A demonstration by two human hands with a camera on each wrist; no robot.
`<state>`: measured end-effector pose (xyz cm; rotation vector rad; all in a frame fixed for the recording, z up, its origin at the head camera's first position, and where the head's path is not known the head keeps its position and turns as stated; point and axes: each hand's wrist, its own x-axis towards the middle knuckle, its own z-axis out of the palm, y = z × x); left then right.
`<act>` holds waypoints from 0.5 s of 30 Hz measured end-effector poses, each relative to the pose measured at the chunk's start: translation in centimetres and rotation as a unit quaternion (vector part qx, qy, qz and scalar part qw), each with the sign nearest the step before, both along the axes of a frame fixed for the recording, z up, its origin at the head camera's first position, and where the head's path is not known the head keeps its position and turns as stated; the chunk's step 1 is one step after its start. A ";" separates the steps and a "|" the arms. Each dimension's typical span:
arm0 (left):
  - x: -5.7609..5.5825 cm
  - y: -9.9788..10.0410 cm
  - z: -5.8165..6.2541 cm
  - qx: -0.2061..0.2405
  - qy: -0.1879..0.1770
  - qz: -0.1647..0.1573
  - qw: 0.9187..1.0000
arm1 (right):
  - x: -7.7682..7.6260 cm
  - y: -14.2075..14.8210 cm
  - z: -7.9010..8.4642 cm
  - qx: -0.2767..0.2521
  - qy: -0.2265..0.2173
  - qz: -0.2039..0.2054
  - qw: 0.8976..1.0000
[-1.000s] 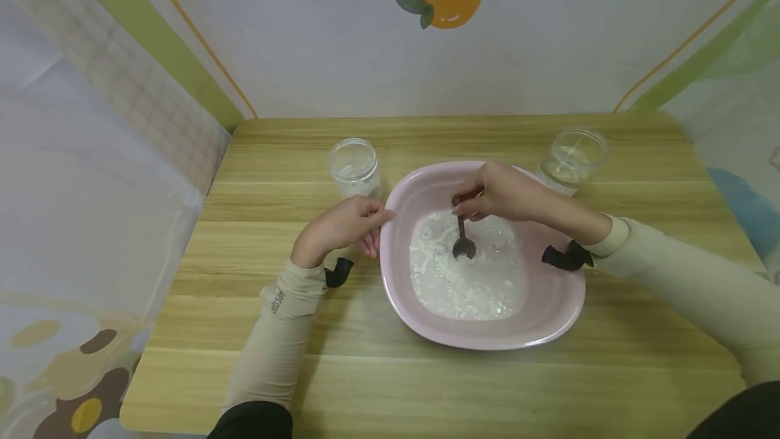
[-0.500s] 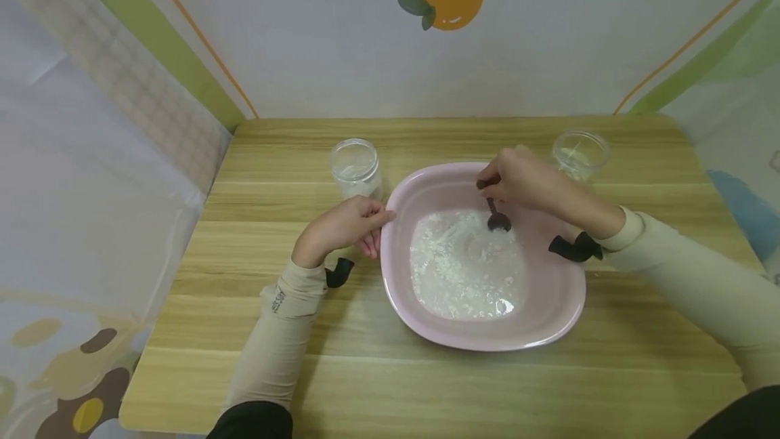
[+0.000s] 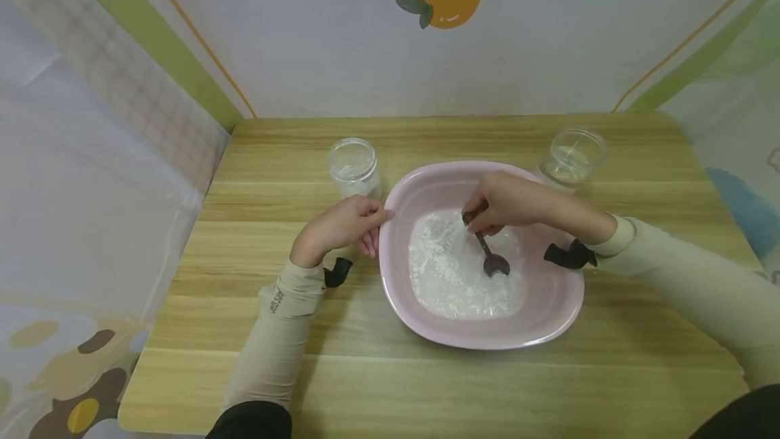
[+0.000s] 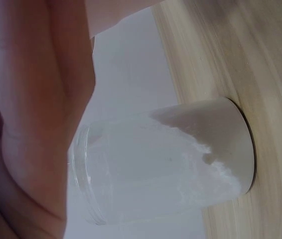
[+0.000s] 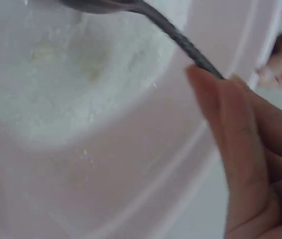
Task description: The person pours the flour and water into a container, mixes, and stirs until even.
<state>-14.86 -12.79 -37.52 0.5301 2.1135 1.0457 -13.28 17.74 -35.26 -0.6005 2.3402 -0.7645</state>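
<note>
A pink basin [image 3: 478, 335] holds cloudy liquid with white, powdery clumps [image 3: 441, 269] floating in it. Between thumb and fingers, my right hand [image 3: 518, 200] pinches the handle of a dark metal spoon [image 3: 496, 265]. The spoon's bowl dips at the liquid, right of the basin's middle. In the right wrist view the patterned spoon handle [image 5: 173, 32] slants up from the fingertips. My left hand [image 3: 341, 227] grips the basin's left rim, thumb on top and fingers below. Close beside that hand, in the left wrist view, stands a clear jar [image 4: 156, 164] partly filled with white powder.
The same powder jar [image 3: 355, 166] stands left of the basin, toward the back of the wooden table [image 3: 256, 330]. Another clear container [image 3: 573, 158], with what looks like liquid inside, stands behind the right forearm. A white printed backdrop [image 3: 341, 39] rises behind the table.
My right hand swept the spoon right and back toward the far wall, then forward again, so its bowl sits lower right than at first. The left hand and basin stayed in place.
</note>
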 end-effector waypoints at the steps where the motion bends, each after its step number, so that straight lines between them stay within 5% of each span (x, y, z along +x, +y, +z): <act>1: 0.0 0.0 0.0 0.000 0.000 0.001 1.000 | 0.0 -0.3 -0.1 -0.009 0.003 0.004 1.000; 3: 0.0 -0.1 0.0 0.001 0.000 0.001 1.000 | 0.1 -0.9 -0.3 -0.016 0.010 0.010 1.000; 8: 0.0 0.0 -0.1 0.003 0.000 -0.001 1.000 | -0.3 -1.6 -0.3 -0.033 0.018 -0.063 0.997; 15: 0.0 0.0 0.0 -0.002 -0.001 -0.001 1.000 | -1.5 -0.5 0.1 -0.007 0.106 -0.126 0.986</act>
